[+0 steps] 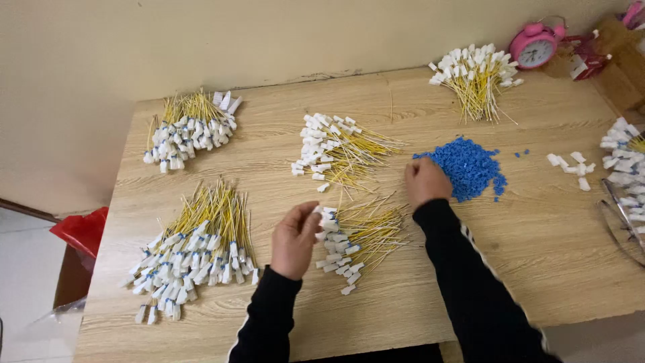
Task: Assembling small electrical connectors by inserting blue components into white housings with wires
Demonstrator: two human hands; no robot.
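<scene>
My left hand (294, 238) holds one white-tagged yellow cable piece at the left edge of a small bundle of such pieces (359, 238) near the table's front. My right hand (424, 180) rests with curled fingers at the left edge of a heap of small blue plastic bits (470, 167); whether it grips any is hidden. Both arms wear black sleeves.
More bundles of yellow cables with white tags lie on the wooden table (537, 228): front left (195, 249), back left (191, 128), middle (339, 151), back right (477, 77), right edge (625, 161). Loose white tags (571, 163) lie right of the blue heap. A pink alarm clock (534, 44) stands at the back.
</scene>
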